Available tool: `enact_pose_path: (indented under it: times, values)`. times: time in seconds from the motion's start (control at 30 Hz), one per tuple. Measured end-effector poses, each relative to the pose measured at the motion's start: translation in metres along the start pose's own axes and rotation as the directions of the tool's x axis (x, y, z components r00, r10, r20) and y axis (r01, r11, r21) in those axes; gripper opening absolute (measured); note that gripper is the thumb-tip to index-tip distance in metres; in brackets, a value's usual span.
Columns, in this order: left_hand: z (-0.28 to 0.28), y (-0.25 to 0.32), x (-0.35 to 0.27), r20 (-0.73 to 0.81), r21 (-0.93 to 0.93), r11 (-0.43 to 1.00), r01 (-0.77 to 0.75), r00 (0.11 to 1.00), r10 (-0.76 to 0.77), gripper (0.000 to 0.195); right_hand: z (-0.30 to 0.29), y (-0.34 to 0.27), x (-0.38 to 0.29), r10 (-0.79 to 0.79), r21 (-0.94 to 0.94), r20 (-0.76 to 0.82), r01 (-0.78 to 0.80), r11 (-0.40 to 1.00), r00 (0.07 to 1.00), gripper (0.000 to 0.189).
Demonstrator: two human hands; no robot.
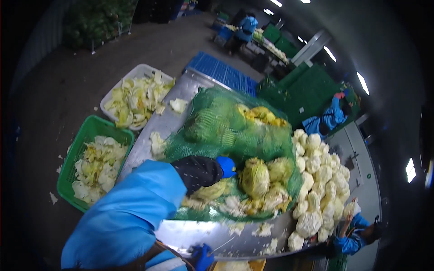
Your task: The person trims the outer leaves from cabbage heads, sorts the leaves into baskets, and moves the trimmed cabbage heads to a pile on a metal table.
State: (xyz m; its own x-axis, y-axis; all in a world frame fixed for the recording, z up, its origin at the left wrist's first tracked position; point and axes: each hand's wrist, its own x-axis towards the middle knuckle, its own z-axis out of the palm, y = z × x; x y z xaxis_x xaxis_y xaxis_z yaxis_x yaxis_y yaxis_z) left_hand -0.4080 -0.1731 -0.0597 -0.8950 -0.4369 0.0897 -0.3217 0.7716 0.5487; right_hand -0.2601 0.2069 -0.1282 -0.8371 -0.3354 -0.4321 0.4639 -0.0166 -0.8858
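My left hand (226, 166), in a blue glove, reaches over a green mesh bag (217, 135) on a metal table. Its fingers are mostly hidden, so whether it grips anything is unclear. Just right of it stands a yellowish cabbage head (256, 178) with browned outer leaves. More discoloured cabbages lie on the spread netting, and others show through the mesh. Low in the view, by the table's front edge, my right hand (203, 256), also blue-gloved, is closed around a knife (222, 245) with a thin blade pointing up and right.
Trimmed white cabbages (313, 183) are heaped at the table's right. Leaf scraps fill a green crate (62, 176) and a white basket (105, 98) on the left. A co-worker (356, 233) holds a cabbage beyond the heap; other people (329, 117) work farther back. Blue pallets (220, 73) lie behind the table.
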Motion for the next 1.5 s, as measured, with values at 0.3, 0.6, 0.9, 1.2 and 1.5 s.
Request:
enact_pose_path:
  times: [0.3,0.6,0.9,1.2,1.5]
  values:
    - [0.026,-0.067,0.011,-0.104,0.042,0.927,0.371,0.925,-0.366,0.069,-0.027,0.046,0.015,-0.105,-0.398,0.112,0.142,0.906,0.988,0.023]
    - [-0.043,0.06,-0.218,-0.45,-0.229,0.887,-0.402,0.851,0.269,0.033,-0.018,0.005,0.017,-0.053,0.007,0.134,0.052,0.999,0.99,0.032]
    - [0.039,0.017,-0.307,-0.508,-0.511,0.847,0.146,0.744,-0.435,0.049,0.009,-0.056,0.006,-0.064,-0.322,0.303,0.165,0.932,0.951,0.051]
    - [-0.027,0.057,-0.346,-0.268,-0.837,0.545,0.055,0.827,-0.495,0.037,0.041,-0.035,0.018,-0.219,-0.123,0.637,0.378,0.918,0.739,0.056]
    - [0.001,0.104,-0.283,-0.452,-0.242,0.964,0.112,0.866,-0.214,0.073,0.004,-0.035,0.077,-0.427,-0.649,0.361,0.552,0.523,0.829,0.047]
